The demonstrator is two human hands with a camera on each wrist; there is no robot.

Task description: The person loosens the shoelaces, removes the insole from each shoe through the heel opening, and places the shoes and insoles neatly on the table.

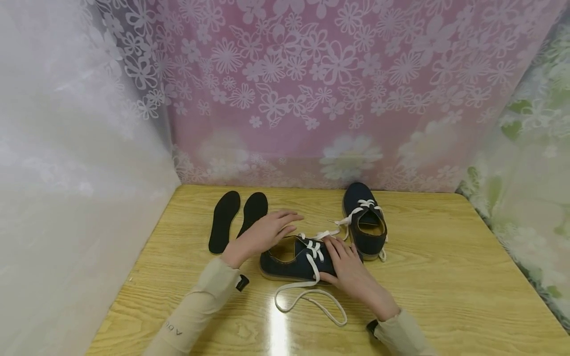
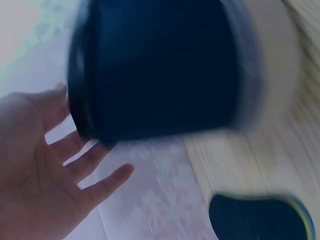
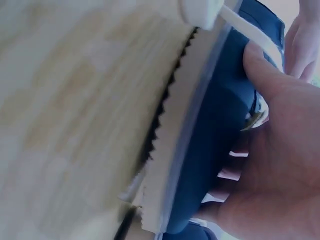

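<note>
A navy canvas sneaker [image 1: 279, 267] lies on the table on its sole, toe to the right, its white lace [image 1: 321, 292] trailing in a loop toward the front. My right hand [image 1: 352, 273] grips its toe end, the thumb on the near side and the fingers over the top. In the right wrist view, the thumb [image 3: 262, 65] presses the navy upper above the pale sole. My left hand [image 1: 267, 232] hovers by the heel opening with loosely extended fingers. The left wrist view has that hand [image 2: 45, 170] beside the heel [image 2: 165, 70]; whether fingertips touch it, I cannot tell.
Two black insoles [image 1: 224, 222] lie at the back left of the wooden table [image 1: 445, 277]. A second navy sneaker [image 1: 357, 194] with white laces stands at the back, toe to the wall, just beyond the first one's toe. Floral sheets [image 1: 311, 99] hang around the table.
</note>
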